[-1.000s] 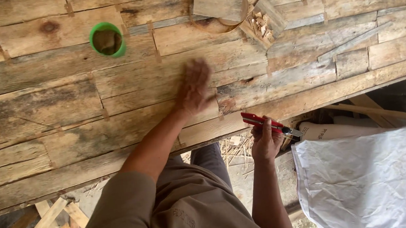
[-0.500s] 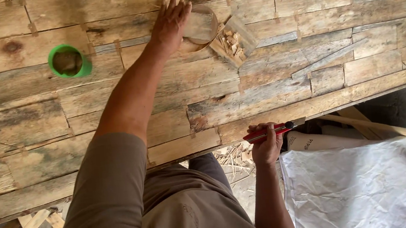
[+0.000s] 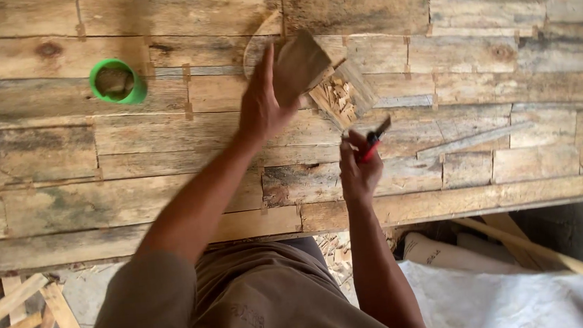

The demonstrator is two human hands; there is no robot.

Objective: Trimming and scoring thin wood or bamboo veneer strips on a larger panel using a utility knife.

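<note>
Wood everywhere in this shot: a workbench of rough, weathered planks, and the left hand is up over the middle of it, closed round a small flat block of grey-brown wood. Thumb sits on the near face, fingers wrap behind, so it's a proper pinch on the block's lower left edge, with the block lifted at a tilt over the planks. Looks to me like a light, stiff offcut, dry and rough enough that it won't slip; splinters would be my only worry. Holding it by the edges like that seems the sensible spot.

Right hand is lower, nearer the body, fist shut round a red-handled cutting tool with a dark tip, tip pointing up and away toward the block. Can't tell exactly what kind of tool it is.

Just beside the block, to its right, lies a little open wooden tray full of pale wood chips. Off to the left, well apart, a green round cup with something brownish inside stands on the planks. White sacking lies down below the bench.
</note>
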